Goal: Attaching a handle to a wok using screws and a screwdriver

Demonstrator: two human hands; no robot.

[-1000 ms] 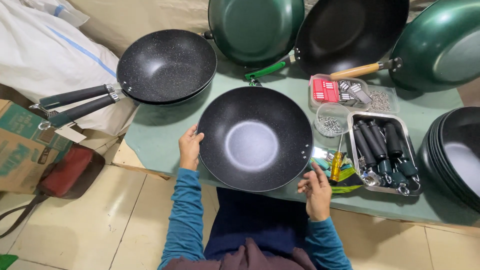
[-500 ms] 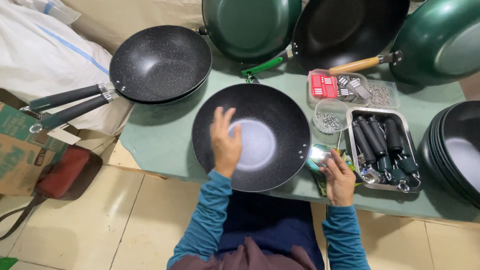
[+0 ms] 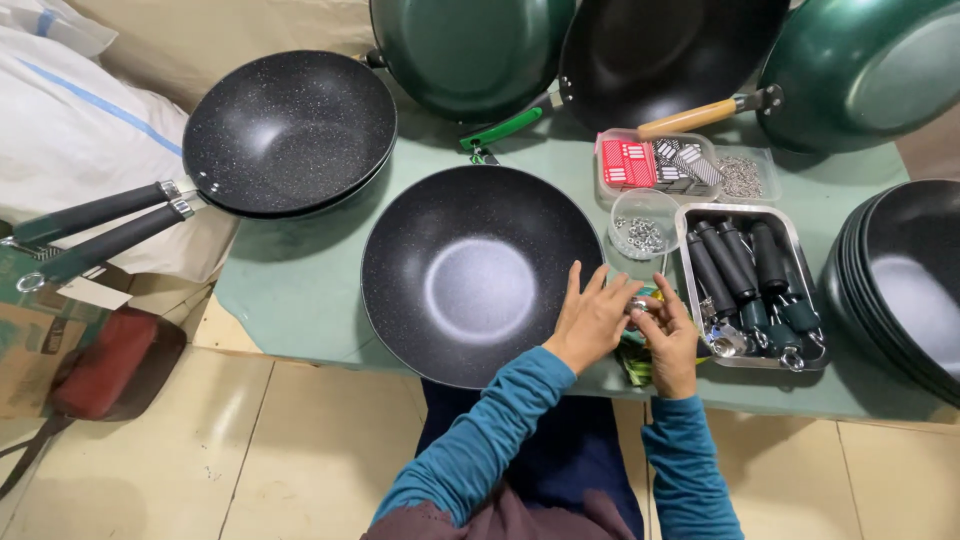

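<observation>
A black speckled pan (image 3: pixel 480 275) without a handle lies on the green table cover in front of me. My left hand (image 3: pixel 592 318) reaches across the pan's right rim with its fingers stretched out. Its fingertips meet my right hand (image 3: pixel 672 338) just right of the pan. My right hand pinches a small silver metal part (image 3: pixel 638 303) where the two hands touch. Beneath the hands lies a green and yellow tool (image 3: pixel 633 366), mostly hidden. A metal tray (image 3: pixel 690 215) of dark handles stands right beside my right hand.
A small clear cup of screws (image 3: pixel 643 228) and two clear boxes of small parts (image 3: pixel 655 163) sit behind the hands. Two stacked black pans with handles (image 3: pixel 290 130) lie at the left. Green and black pans (image 3: pixel 465 50) line the back, with stacked pans (image 3: pixel 905 285) at the right. A white sack (image 3: pixel 70 130) leans at the left.
My left hand left the pan's middle and moved right to join my right hand. My right hand shifted slightly and now pinches a small part. The pan lies still.
</observation>
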